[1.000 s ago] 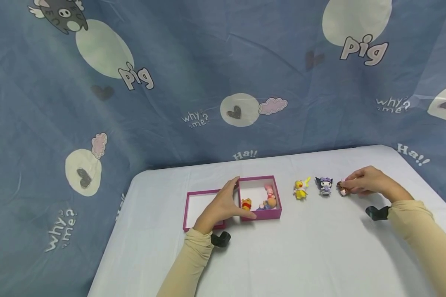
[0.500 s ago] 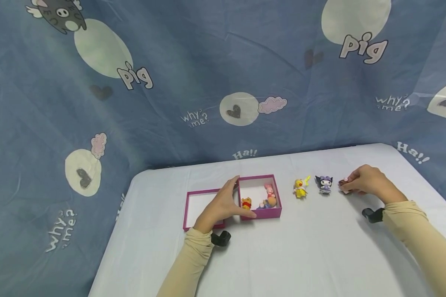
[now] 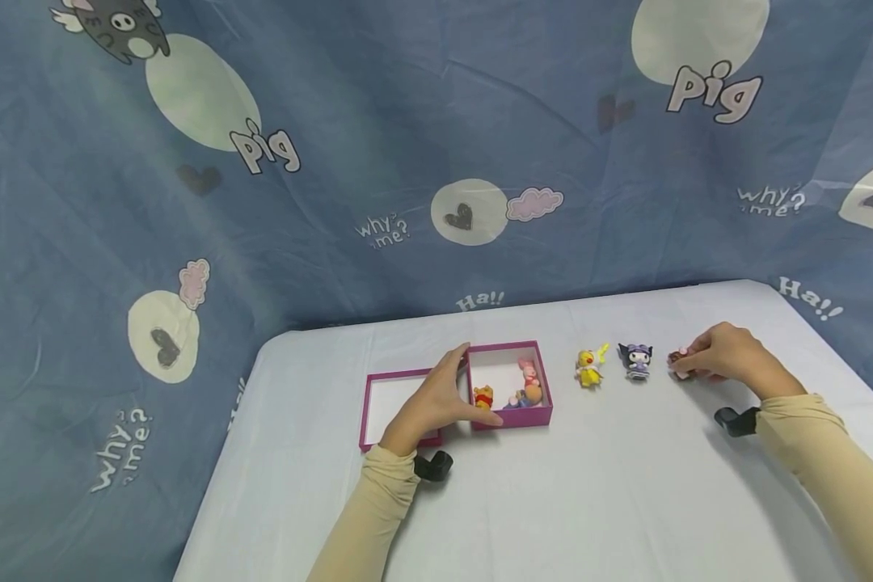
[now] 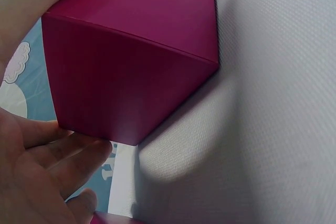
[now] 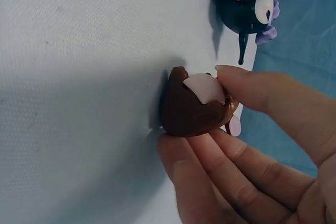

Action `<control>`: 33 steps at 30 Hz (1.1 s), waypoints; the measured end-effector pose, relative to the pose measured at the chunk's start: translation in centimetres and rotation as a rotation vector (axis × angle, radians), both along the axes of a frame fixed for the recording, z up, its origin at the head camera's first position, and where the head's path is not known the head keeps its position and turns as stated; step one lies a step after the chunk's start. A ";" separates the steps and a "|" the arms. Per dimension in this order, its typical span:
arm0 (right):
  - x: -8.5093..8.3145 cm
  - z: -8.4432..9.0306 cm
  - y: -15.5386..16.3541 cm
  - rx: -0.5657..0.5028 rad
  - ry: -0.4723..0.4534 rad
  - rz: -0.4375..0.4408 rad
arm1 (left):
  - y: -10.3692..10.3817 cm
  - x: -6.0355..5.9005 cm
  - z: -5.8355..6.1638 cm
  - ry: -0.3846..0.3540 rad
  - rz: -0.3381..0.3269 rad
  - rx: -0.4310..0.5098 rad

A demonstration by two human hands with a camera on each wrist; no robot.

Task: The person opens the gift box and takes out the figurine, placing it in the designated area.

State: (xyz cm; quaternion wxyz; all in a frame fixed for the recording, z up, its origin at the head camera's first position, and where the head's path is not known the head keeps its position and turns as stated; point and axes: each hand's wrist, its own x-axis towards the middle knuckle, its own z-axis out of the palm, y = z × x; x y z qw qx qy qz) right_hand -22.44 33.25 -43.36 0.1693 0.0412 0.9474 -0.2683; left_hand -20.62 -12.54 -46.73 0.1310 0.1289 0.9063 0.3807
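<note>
My left hand (image 3: 436,400) grips the left wall of an open magenta box (image 3: 511,417), thumb along the front, fingers over the far corner; the left wrist view shows the box's outer corner (image 4: 131,72) against my palm (image 4: 37,182). Inside lie a yellow bear figure (image 3: 483,397) and pink and orange figures (image 3: 529,386). My right hand (image 3: 723,356) pinches a small brown figure with a pink patch (image 5: 191,103) on the white table (image 3: 596,485). Left of it stand a black-and-purple figure (image 3: 636,360) (image 5: 244,3) and a yellow duck figure (image 3: 588,369).
A shallow magenta lid (image 3: 389,404) lies open side up left of the box, partly under my left hand. A blue printed cloth (image 3: 407,145) hangs behind the table. The table's edges run at the far side and left.
The right hand with the brown figure dipped slightly toward the table and shifted a little. The left hand and the box stayed put.
</note>
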 end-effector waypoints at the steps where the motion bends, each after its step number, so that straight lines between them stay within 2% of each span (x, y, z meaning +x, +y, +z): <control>1: 0.0 0.0 0.0 0.000 0.001 -0.001 | 0.0 0.0 0.0 -0.001 0.002 0.003; 11: 0.0 -0.1 -0.3 0.024 0.027 -0.012 | -0.1 0.0 -0.1 -0.002 0.003 0.013; 26: 0.0 -0.4 -0.3 -0.002 0.022 -0.007 | 0.0 0.0 -0.1 -0.003 0.001 0.008; 33: 0.1 0.2 -0.1 0.047 0.029 0.006 | 0.1 0.0 0.1 0.004 -0.003 0.002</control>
